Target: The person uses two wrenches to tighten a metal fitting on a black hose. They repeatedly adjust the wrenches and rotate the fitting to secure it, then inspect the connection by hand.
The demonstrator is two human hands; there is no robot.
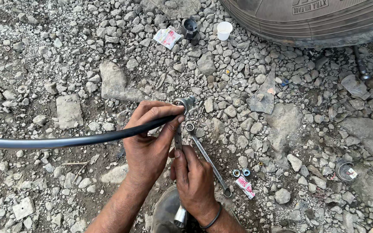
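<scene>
Right now the left hand (pixel 147 138) grips a black rubber hose (pixel 65 140) near its metal end fitting (pixel 185 102), thumb and fingers clenched around it, holding the fitting up over the gravel (pixel 65 64). The right hand (pixel 195 181) closes on a slim wrench (pixel 178 140) set just beneath that fitting — the step looks like turning the nut, which calls for the hose held steady. Just right of the hands lies a combination spanner (pixel 208 159), with two small rings (pixel 241 172) and a red-and-white packet (pixel 244 186) near it. Farther off sit a white cup (pixel 224 30) and a truck tyre (pixel 316 21).
</scene>
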